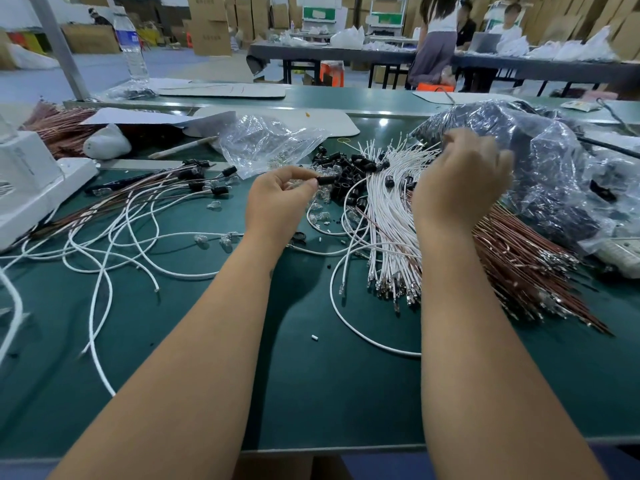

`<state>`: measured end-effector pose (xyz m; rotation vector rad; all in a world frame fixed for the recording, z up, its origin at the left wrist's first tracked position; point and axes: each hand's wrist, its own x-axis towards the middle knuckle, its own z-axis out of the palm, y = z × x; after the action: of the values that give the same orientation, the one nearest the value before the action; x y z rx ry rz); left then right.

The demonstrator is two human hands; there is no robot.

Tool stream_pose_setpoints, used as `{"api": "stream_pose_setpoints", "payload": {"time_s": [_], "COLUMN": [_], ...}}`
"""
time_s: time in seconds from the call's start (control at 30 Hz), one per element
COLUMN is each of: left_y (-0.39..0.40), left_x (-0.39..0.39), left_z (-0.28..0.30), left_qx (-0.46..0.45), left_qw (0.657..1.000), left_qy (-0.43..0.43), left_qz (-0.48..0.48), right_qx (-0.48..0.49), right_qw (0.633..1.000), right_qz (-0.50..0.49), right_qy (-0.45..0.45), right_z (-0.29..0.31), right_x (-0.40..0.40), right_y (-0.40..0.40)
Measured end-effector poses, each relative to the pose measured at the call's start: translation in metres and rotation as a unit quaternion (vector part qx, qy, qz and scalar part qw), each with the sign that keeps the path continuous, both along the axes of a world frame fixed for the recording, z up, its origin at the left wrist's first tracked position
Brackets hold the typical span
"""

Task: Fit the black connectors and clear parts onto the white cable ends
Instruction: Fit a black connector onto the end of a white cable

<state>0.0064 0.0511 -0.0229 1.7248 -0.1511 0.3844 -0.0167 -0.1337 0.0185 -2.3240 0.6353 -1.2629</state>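
L hand (277, 199) pinches black connector (327, 180); R hand (460, 178) over white cables (388, 216), grip unclear.

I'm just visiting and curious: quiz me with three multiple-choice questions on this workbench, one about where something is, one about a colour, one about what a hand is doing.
1. Where does the clear plastic water bottle stand?
A. far left, at the back
B. by the near edge
C. on the right-hand bag

2. What colour is the bench mat?
A. red
B. dark green
C. yellow

3. What is the left hand doing?
A. lying flat and empty
B. pinching a small black cylindrical connector
C. holding the bottle

Answers: 1 A, it stands beside the grey post at the far left; 2 B, green shows between the loose white cables; 3 B, the connector sticks out from its fingertips.
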Motion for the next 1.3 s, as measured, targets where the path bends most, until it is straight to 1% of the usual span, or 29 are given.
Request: {"api": "stream_pose_setpoints", "payload": {"time_s": [0.03, 0.1, 0.17, 0.23, 0.3, 0.4, 0.47, 0.73, 0.93, 1.13, 1.3], "left_y": [0.002, 0.006, 0.009, 0.013, 0.016, 0.019, 0.019, 0.013, 0.014, 0.015, 0.013], "left_x": [0.001, 0.003, 0.006, 0.009, 0.012, 0.015, 0.014, 0.008, 0.007, 0.006, 0.005], "left_z": [0.000, 0.000, -0.001, -0.002, -0.004, -0.006, -0.006, 0.000, 0.001, 0.002, 0.002], "left_qx": [-0.006, -0.018, -0.012, 0.023, 0.040, 0.048, 0.049, 0.044, 0.040, 0.045, 0.039], "left_qw": [1.000, 0.999, 0.999, 0.997, 0.995, 0.993, 0.994, 0.998, 0.997, 0.997, 0.998], "left_qy": [0.003, 0.003, -0.004, -0.007, -0.004, 0.005, 0.008, 0.023, 0.035, 0.032, 0.025], "left_qz": [0.012, 0.030, 0.049, 0.080, 0.097, 0.108, 0.102, 0.037, 0.047, 0.050, 0.036], "right_qx": [-0.042, -0.103, -0.117, -0.115, -0.087, -0.023, -0.007, -0.018, 0.013, 0.017, 0.008], "right_qw": [0.998, 0.985, 0.966, 0.954, 0.953, 0.958, 0.960, 0.948, 0.958, 0.962, 0.954], "right_qz": [0.035, 0.135, 0.229, 0.276, 0.287, 0.281, 0.276, 0.305, 0.280, 0.270, 0.295], "right_qy": [-0.017, -0.026, -0.004, 0.021, 0.043, 0.044, 0.051, 0.091, 0.061, 0.047, 0.062], "right_z": [-0.001, -0.005, -0.012, -0.023, -0.028, -0.026, -0.025, -0.028, -0.027, -0.024, -0.026], "right_x": [0.004, 0.009, 0.010, 0.013, 0.014, 0.013, 0.012, 0.013, 0.013, 0.013, 0.012], "right_y": [0.007, 0.030, 0.052, 0.062, 0.060, 0.055, 0.056, 0.059, 0.057, 0.053, 0.055]}}
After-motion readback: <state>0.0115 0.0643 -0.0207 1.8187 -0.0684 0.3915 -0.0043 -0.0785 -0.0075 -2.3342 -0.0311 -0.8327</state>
